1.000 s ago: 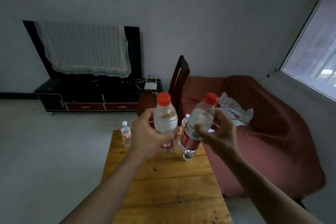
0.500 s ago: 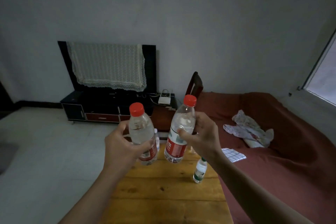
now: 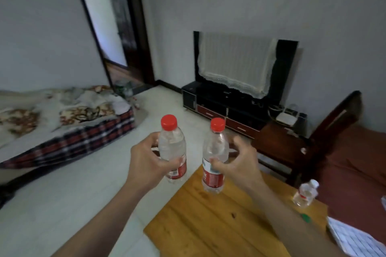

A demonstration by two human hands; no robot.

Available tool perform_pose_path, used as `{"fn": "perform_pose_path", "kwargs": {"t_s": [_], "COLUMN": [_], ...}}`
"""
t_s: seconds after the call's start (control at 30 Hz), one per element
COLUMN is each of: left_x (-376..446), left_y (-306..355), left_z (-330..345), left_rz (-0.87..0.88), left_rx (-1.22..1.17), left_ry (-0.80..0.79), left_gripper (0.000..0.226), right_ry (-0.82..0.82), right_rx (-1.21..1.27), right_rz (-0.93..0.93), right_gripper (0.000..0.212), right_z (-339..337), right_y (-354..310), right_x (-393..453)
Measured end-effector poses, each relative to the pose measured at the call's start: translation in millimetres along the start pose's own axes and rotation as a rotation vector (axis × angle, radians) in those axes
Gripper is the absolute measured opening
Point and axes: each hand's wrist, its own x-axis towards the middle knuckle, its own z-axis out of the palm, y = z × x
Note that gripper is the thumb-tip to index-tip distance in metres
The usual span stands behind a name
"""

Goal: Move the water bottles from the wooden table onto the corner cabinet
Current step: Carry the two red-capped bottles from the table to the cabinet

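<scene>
Bottles lifted clear, view swung left off the bench

Left grip (image 3: 149, 160) clasps one red-capped bottle (image 3: 172, 150), right grip (image 3: 238, 165) the other (image 3: 215, 158); both now hang past the wooden bench (image 3: 208, 221) edge, no longer over it. Carrying has likely begun, one small bottle (image 3: 306, 193) remains behind, and I cannot pick out the corner cabinet.

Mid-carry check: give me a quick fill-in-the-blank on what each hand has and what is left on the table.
1. The left hand holds a bottle with a ____ cap.
2. The right hand holds the other large bottle, whose label is mostly ____.
3. A small bottle stands on the ____ table.
4. The number of bottles held clear of the table is ____.

Missing words: red; red; wooden; two
</scene>
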Motion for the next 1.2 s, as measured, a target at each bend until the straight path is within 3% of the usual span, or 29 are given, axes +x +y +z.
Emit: {"fn": "perform_pose_path", "kwargs": {"t_s": [0.3, 0.5, 0.63, 0.93, 1.2], "left_x": [-62.3, -116.5, -160.3, -231.4, -236.8], "left_y": [-30.4, -65.0, -88.7, -114.3, -121.3], "left_z": [-129.0, -234.9, -285.3, -349.6, -357.0], "left_rz": [-0.166, -0.262, -0.294, -0.429, -0.575], "left_rx": [0.144, 0.225, 0.277, 0.346, 0.395], "left_ry": [0.267, 0.363, 0.444, 0.599, 0.808], "left_gripper": [0.063, 0.063, 0.062, 0.062, 0.058], "right_ry": [-0.284, -0.413, -0.524, -0.746, -0.922], "right_rx": [0.237, 0.267, 0.305, 0.383, 0.507], "right_rz": [-0.144, -0.239, -0.245, -0.370, -0.402], "right_gripper": [0.057, 0.042, 0.043, 0.049, 0.053], "right_z": [124.6, 218.7, 279.1, 368.8, 418.4], "right_y": [-82.4, -160.2, -195.4, -243.9, -244.1], "right_x": [14.8, -2.7, -27.0, -79.3, -72.4]}}
